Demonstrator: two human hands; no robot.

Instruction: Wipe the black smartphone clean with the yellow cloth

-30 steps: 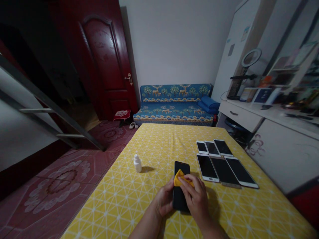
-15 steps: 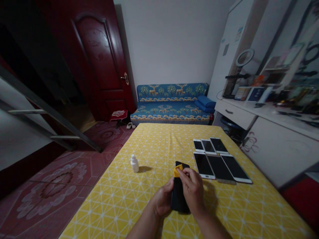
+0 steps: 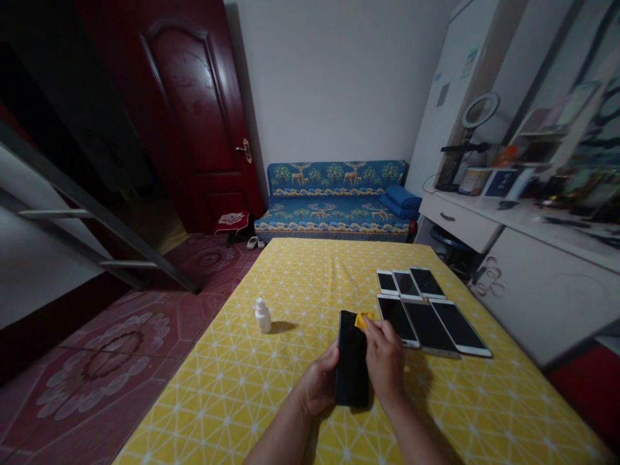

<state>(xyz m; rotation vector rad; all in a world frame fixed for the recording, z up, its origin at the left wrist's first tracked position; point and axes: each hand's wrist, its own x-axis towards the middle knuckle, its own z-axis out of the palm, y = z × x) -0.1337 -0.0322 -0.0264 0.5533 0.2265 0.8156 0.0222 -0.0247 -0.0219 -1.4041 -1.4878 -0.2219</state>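
A black smartphone (image 3: 352, 368) is gripped along its left side by my left hand (image 3: 320, 381), its dark face turned up toward me. My right hand (image 3: 386, 358) is closed on a small yellow cloth (image 3: 363, 320), which touches the phone's top right corner. To the left on the table stands a small white bottle (image 3: 262, 316), upright and apart from both hands. Beyond my right hand lie several other phones in two rows, among them a white one (image 3: 398, 321) closest to the hand.
A yellow patterned tablecloth (image 3: 300, 284) covers the table. Behind it is a blue sofa (image 3: 334, 216). A white cabinet (image 3: 537, 290) with cluttered items stands on the right, a ladder (image 3: 97, 216) on the left, and a dark red door (image 3: 194, 116) at the back left.
My right hand has moved the yellow cloth rightward across the top of the phone to its right corner. The left hand still holds the phone in nearly the same place.
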